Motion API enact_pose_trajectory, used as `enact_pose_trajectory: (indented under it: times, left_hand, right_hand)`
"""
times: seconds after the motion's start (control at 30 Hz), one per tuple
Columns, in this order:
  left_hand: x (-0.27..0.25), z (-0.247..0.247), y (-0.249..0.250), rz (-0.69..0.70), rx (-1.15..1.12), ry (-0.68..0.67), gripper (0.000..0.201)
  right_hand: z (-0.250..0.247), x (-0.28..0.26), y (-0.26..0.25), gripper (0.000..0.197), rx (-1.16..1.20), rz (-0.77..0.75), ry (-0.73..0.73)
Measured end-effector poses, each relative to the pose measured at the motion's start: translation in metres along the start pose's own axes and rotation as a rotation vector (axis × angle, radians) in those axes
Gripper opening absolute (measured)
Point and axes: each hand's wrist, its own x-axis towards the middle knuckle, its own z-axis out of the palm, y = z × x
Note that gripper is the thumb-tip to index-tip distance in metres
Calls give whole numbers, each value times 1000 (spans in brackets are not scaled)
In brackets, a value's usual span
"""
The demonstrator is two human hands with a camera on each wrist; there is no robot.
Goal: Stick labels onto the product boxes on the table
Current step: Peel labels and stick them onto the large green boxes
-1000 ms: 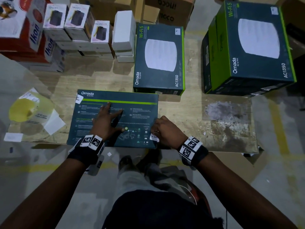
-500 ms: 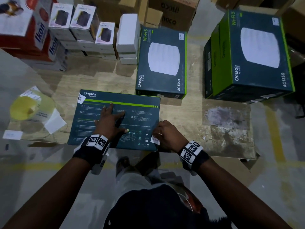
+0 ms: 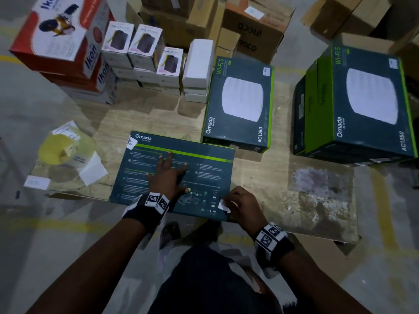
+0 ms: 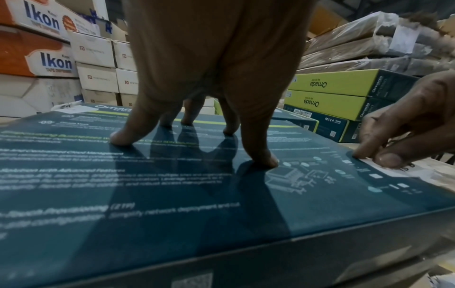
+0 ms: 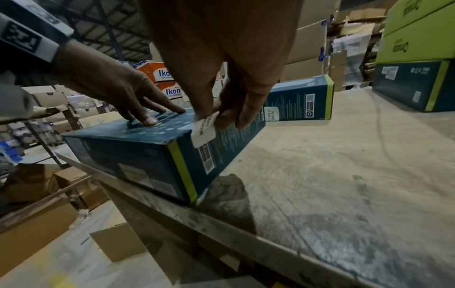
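A flat dark teal Omada box (image 3: 204, 173) (image 4: 147, 194) (image 5: 138, 154) lies at the table's near edge. My left hand (image 3: 169, 173) (image 4: 216, 68) (image 5: 118, 91) presses on its top with spread fingertips. My right hand (image 3: 240, 205) (image 4: 406, 124) (image 5: 221, 87) is at the box's near right corner. Its thumb and fingertips pinch a white label (image 3: 222, 205) (image 4: 384, 169) (image 5: 203, 132) that folds over the top edge onto the side face. Another white label (image 3: 131, 142) is stuck on the box's far left corner.
A yellow label roll (image 3: 61, 150) and loose backing papers (image 3: 93, 171) lie at the left of the wooden table (image 3: 272, 177). One Omada box (image 3: 240, 105) lies behind, a stack of them (image 3: 367, 103) at right. Small white boxes (image 3: 145, 48) and Ikon cartons (image 3: 59, 35) stand at the back left.
My left hand has slid a little farther up the box top. My right hand stays at the near right corner with the label.
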Motion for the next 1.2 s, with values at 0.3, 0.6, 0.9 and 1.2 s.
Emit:
enact_pose_trajectory:
  times: [0.3,0.6,0.9,1.2]
  left_hand:
    - [-1,0,1,-9,-24,-9,81]
    - [-3,-2,2,-10,-45,-12,83]
    - [-4,-7,5,-27,-21,-23,84]
    - [1,-6,4,-43,-19,-22,83]
  right_hand:
    - [-16,18,-7,18,-126,-62,-127]
    - [-23,13,-10,23,-173,-188,-177]
    - [-30,20,-8,10,-199,-84,-231]
    - [-28,32,-14,12,-333,-120,-316]
